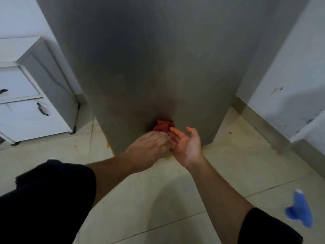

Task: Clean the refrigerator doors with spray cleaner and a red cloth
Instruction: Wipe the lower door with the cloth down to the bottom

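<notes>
Red cloth (163,126) under left hand (149,147) against refrigerator door (158,59); right hand (188,147) beside.

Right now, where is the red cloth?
In the head view, the red cloth is bunched low against the refrigerator door, near centre, touched by the left hand, the right hand open beside it.
</notes>
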